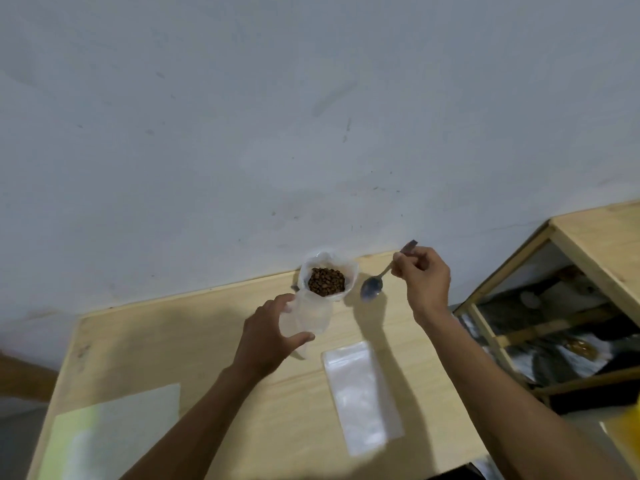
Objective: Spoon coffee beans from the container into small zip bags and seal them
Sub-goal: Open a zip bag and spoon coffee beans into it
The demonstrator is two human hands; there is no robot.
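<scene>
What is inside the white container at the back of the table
Brown coffee beans fill the white container near its top. Only the top layer shows; anything below it is covered.

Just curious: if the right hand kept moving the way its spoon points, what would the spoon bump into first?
Probably the container of coffee beans; the spoon in the right hand tips down-left toward it, though depth is unclear.

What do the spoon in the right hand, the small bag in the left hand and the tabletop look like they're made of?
The shiny grey spoon pinched by the right hand: probably polished metal, as its bowl reflects light. The small see-through bag gripped by the left hand: thin clear plastic film, soft and slightly cloudy. The pale tan table: unfinished-looking wood, likely plywood, with faint grain and a matte surface.
</scene>
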